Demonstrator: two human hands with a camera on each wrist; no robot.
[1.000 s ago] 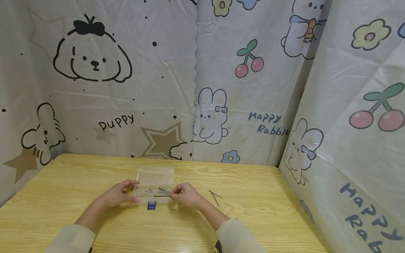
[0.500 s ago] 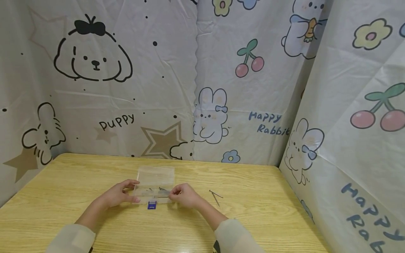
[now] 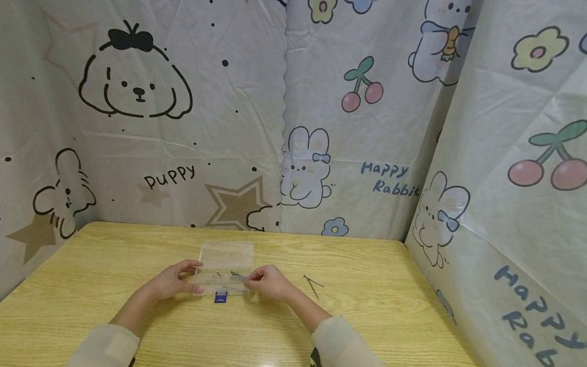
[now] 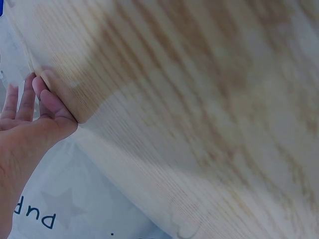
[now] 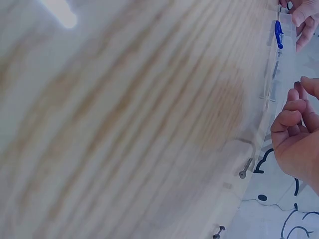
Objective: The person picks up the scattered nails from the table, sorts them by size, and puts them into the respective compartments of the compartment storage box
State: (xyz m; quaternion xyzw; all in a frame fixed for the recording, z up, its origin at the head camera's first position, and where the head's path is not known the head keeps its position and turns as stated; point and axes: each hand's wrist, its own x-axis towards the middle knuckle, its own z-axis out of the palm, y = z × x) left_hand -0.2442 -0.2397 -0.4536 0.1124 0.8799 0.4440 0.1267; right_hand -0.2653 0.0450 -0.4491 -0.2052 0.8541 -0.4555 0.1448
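A clear plastic box (image 3: 227, 255) lies with its lid folded back, a blue latch (image 3: 220, 297) at its front. My left hand (image 3: 171, 280) holds the box's left end, thumb at the front corner and fingers farther back. At the front right compartment, my right hand (image 3: 270, 283) has thumb and forefinger pinched together over the wall. A long thin nail (image 3: 236, 289) slopes down in that compartment, its near end at those fingertips; the contact is partly hidden. Small dark nails (image 3: 236, 274) lie in the compartments behind.
To the right of the box, loose nails (image 3: 313, 281) lie on the wooden table (image 3: 367, 306). A printed cloth (image 3: 229, 102) hangs behind the table and along its sides.
The nail at my right hand has gone from lying level above the front compartment to sloping down inside it. My right hand has shifted slightly left; the left hand stays on the box.
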